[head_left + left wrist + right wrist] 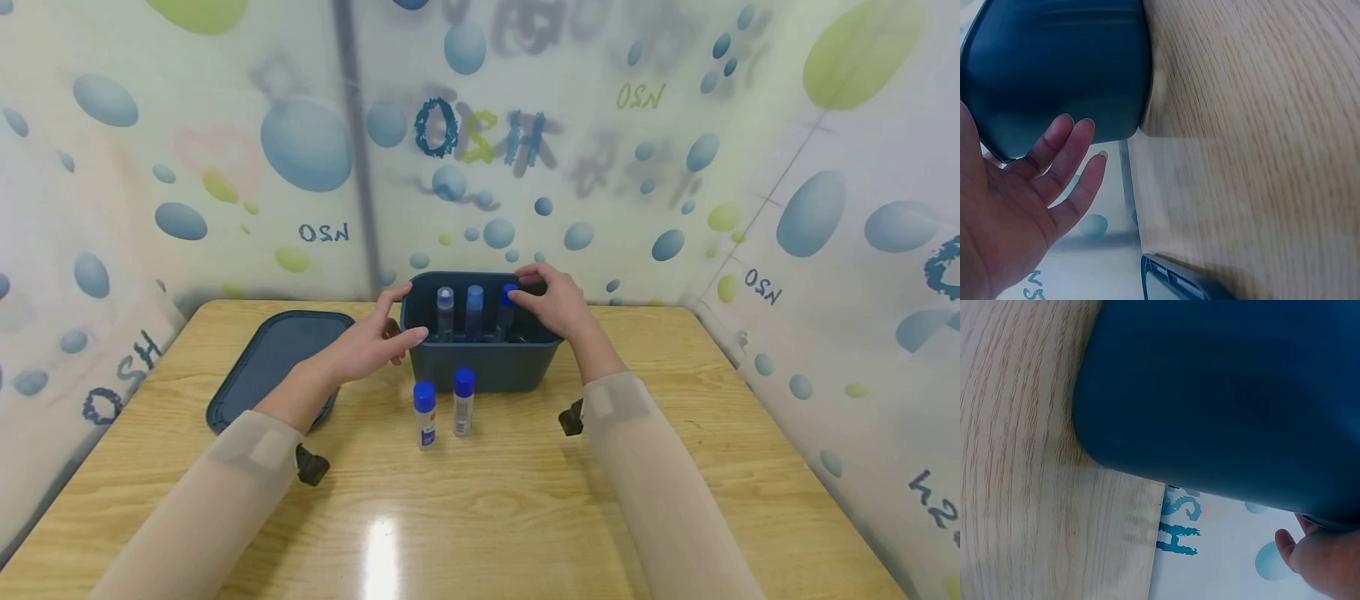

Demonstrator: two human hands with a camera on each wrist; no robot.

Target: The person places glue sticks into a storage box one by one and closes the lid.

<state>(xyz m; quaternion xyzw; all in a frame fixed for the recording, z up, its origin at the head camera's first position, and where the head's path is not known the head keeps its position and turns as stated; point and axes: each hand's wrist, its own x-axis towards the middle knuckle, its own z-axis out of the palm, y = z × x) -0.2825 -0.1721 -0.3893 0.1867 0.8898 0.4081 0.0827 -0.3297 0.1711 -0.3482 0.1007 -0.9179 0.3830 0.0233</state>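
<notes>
A dark blue bin [480, 368] stands on the table with three glue sticks upright in it. The left one [446, 312] has a pale top, the middle one [474, 312] a lighter blue top, the right one [506, 310] a dark blue cap. My left hand [367, 343] is at the bin's left end, index finger reaching the rim, thumb by the front corner, other fingers loosely bent. My right hand [558, 302] reaches over the right end, fingertips at the back rim, thumb at the right stick's cap. Two blue-capped glue sticks, one left [425, 415] and one right [463, 402], stand in front.
A dark blue lid [273, 358] lies on the wooden table [480, 508], left of the bin and partly behind my left forearm. Patterned walls [517, 217] rise behind the table and on both sides. Small black devices [572, 418] sit under my wrists.
</notes>
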